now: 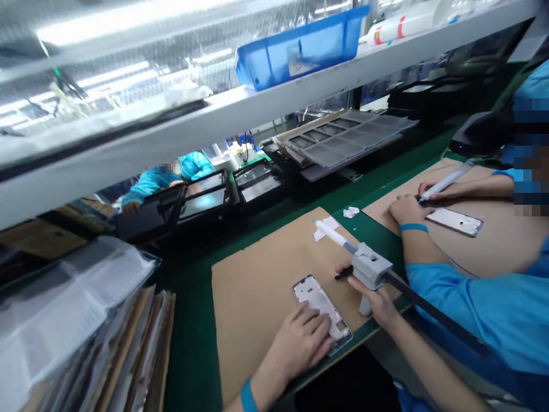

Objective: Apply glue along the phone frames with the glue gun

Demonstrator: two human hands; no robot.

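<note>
A silver phone frame (315,296) lies on a brown cardboard mat (257,280) in front of me. My left hand (302,339) rests on its near end with the fingers spread flat. My right hand (374,296) is wrapped round the grip of a grey dispensing gun (369,267) whose white syringe tube (330,233) points up and away to the left. A black hose (433,312) runs from the gun to the right.
A co-worker in a blue sleeve (484,309) sits at my right, hands on a white pen-like tool (446,181) beside another silver frame (457,221). Grey trays (343,137) lie across the green belt. A blue bin (300,48) sits on the shelf overhead. Stacked cardboard (86,343) is at left.
</note>
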